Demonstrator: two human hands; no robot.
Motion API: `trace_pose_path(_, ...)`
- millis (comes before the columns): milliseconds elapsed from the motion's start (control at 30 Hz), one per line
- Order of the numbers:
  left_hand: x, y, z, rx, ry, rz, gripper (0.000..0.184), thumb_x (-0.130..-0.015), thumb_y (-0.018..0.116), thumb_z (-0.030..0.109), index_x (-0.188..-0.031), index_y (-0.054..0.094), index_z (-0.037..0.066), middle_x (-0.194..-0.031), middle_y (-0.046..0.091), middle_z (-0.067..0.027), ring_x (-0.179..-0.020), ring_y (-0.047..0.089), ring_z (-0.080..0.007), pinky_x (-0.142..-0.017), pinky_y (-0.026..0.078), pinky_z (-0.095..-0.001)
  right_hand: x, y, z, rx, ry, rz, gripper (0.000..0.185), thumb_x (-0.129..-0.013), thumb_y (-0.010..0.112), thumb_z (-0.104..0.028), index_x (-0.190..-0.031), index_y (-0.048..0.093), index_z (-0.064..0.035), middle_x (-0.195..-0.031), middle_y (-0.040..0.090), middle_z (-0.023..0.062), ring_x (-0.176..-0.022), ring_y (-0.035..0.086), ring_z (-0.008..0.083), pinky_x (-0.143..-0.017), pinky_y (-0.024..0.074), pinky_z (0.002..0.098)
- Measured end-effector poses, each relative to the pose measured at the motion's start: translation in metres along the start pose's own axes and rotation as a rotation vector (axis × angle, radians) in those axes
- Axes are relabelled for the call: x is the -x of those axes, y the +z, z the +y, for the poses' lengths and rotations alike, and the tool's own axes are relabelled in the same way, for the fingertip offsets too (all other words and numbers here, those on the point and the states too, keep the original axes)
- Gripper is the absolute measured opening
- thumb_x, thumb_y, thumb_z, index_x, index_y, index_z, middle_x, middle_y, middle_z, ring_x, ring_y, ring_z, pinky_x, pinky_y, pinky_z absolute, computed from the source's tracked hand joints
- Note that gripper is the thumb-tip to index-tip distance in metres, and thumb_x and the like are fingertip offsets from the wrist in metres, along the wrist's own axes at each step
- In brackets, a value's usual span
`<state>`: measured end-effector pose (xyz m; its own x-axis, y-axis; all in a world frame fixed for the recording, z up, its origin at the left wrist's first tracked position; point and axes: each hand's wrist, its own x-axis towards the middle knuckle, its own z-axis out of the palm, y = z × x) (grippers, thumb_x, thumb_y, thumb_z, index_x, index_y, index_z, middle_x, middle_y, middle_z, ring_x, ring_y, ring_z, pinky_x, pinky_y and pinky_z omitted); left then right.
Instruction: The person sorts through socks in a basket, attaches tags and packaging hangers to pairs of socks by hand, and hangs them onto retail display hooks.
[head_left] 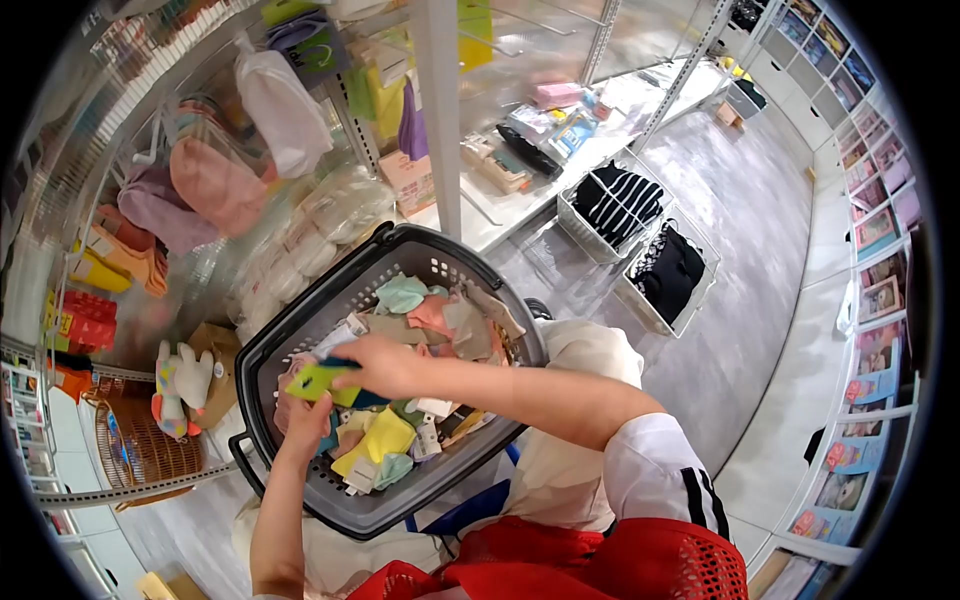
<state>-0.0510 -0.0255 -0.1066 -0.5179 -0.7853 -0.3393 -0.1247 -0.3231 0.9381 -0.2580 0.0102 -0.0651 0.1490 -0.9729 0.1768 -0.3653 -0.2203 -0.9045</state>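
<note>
- A lime-green cardboard tag with dark blue-teal fabric attached (320, 382) is held between both hands, above the left part of the heap in the basket.
- The left hand (305, 418) pinches the tag's near edge, thumb on its face; the right hand (378, 366) is closed over the far right side, its fingers curled around the fabric.
- Beneath them, a dark grey plastic basket with a perforated wall and black rim (365, 512) holds a loose pile: a folded yellow cloth piece (388, 437) at the near side, a mint-green cloth piece (400, 293) and a salmon-pink one (430, 315) at the far side, with white paper tags among them.
- As for progress, this one piece is in hand and many lie unsorted-looking in the basket; how many have been handled cannot be told.
- Left of the basket, pink sock-like goods (218, 180) and a white bundle (278, 110) hang on the rack; nearer stand a white plush toy with coloured patches (183, 385) and a brown wicker basket (150, 450).
- To the far right, two white wire baskets (583, 232) (643, 308) on the floor hold black-and-white striped clothing (618, 205) and black clothing (668, 275).
</note>
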Motion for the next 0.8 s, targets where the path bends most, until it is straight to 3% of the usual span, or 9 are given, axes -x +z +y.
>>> trace_pose_path(200, 0.005, 0.019, -0.002, 0.152, -0.026, 0.018, 0.032, -0.087, 0.049, 0.012, -0.117, 0.042, 0.004, -0.106, 0.051, -0.0028, -0.099, 0.049, -0.0137, -0.086, 0.039, -0.0278, 0.008, -0.057, -0.017, 0.562, 0.037, -0.088, 0.018, -0.074, 0.057, -0.016, -0.089, 0.059, -0.005, -0.076, 0.06, 0.0158, -0.071, 0.058, 0.0312, -0.063, 0.0466, 0.0379)
trace_pose_path(267, 0.003, 0.016, 0.003, 0.279, -0.03, 0.074, 0.034, -0.088, 0.046, 0.012, -0.121, 0.039, 0.005, -0.112, 0.049, -0.0038, -0.107, 0.045, -0.0152, -0.092, 0.035, -0.03, 0.016, -0.133, -0.043, 0.234, 0.034, 0.247, 0.021, -0.072, 0.054, -0.011, -0.091, 0.06, -0.0045, -0.076, 0.061, 0.0096, -0.069, 0.061, 0.0176, -0.06, 0.0476, 0.0317)
trace_pose_path(300, 0.002, 0.013, 0.01, 0.312, -0.054, 0.105, 0.034, -0.089, 0.046, 0.017, -0.12, 0.039, 0.007, -0.11, 0.05, -0.0037, -0.102, 0.049, -0.015, -0.085, 0.041, -0.0293, 0.016, -0.173, -0.05, 0.383, 0.296, 0.285, 0.021, -0.075, 0.051, -0.013, -0.092, 0.06, -0.0032, -0.072, 0.061, 0.009, -0.066, 0.06, 0.0134, -0.06, 0.0472, 0.0287)
trace_pose_path(333, -0.003, -0.001, 0.002, 0.292, -0.115, 0.157, 0.032, -0.088, 0.045, 0.027, -0.114, 0.043, 0.008, -0.099, 0.054, -0.0032, -0.09, 0.053, -0.0144, -0.071, 0.043, -0.0272, 0.025, -0.21, -0.059, 0.09, 0.261, 0.587, 0.022, -0.081, 0.047, -0.016, -0.088, 0.06, -0.0009, -0.066, 0.061, 0.0087, -0.059, 0.059, 0.0141, -0.057, 0.0462, 0.0246)
trace_pose_path(400, -0.009, -0.01, 0.003, 0.297, -0.192, 0.195, 0.036, -0.086, 0.045, 0.039, -0.106, 0.049, 0.01, -0.089, 0.058, -0.0031, -0.08, 0.056, -0.0148, -0.065, 0.046, -0.0283, 0.019, -0.282, -0.068, 0.171, 0.193, 0.882, 0.029, -0.087, 0.042, -0.022, -0.086, 0.061, 0.0, -0.057, 0.06, 0.0076, -0.054, 0.057, 0.0133, -0.053, 0.0436, 0.0216)
trace_pose_path(500, -0.022, -0.019, -0.004, 0.39, -0.227, 0.27, 0.038, -0.085, 0.045, 0.044, -0.103, 0.053, 0.011, -0.086, 0.06, -0.0034, -0.077, 0.058, -0.0154, -0.065, 0.047, -0.0309, 0.001, -0.386, -0.039, 0.524, 0.103, 0.995, 0.024, -0.083, 0.047, -0.019, -0.088, 0.062, -0.0008, -0.079, 0.064, 0.013, -0.069, 0.062, 0.0206, -0.064, 0.0466, 0.0293)
trace_pose_path(600, -0.035, -0.022, -0.011, 0.425, -0.186, 0.326, 0.044, -0.084, 0.043, 0.049, -0.104, 0.053, 0.011, -0.091, 0.059, -0.0053, -0.081, 0.058, -0.0187, -0.07, 0.047, -0.0337, -0.032, -0.449, -0.011, 1.109, 0.175, 0.954, 0.03, -0.083, 0.047, -0.026, -0.095, 0.06, -0.0015, -0.093, 0.061, 0.0172, -0.089, 0.056, 0.0322, -0.077, 0.0433, 0.0354)
trace_pose_path(667, -0.04, -0.027, -0.013, 0.453, -0.212, 0.323, 0.047, -0.084, 0.041, 0.051, -0.104, 0.053, 0.011, -0.093, 0.059, -0.0061, -0.082, 0.058, -0.0197, -0.071, 0.047, -0.0338, -0.054, -0.479, 0.013, 1.204, 0.291, 0.935, 0.03, -0.083, 0.044, -0.027, -0.098, 0.058, -0.0042, -0.106, 0.054, 0.0186, -0.101, 0.05, 0.0334, -0.084, 0.0392, 0.0361)
trace_pose_path(800, -0.038, -0.032, 0.004, 0.53, -0.317, 0.27, 0.05, -0.084, 0.038, 0.054, -0.106, 0.053, 0.011, -0.095, 0.059, -0.0075, -0.084, 0.057, -0.0215, -0.072, 0.046, -0.0357, -0.093, -0.508, 0.041, 1.254, 0.462, 0.616, 0.025, -0.082, 0.043, -0.024, -0.088, 0.058, -0.0047, -0.1, 0.055, 0.0177, -0.099, 0.05, 0.0333, -0.083, 0.0386, 0.0389)
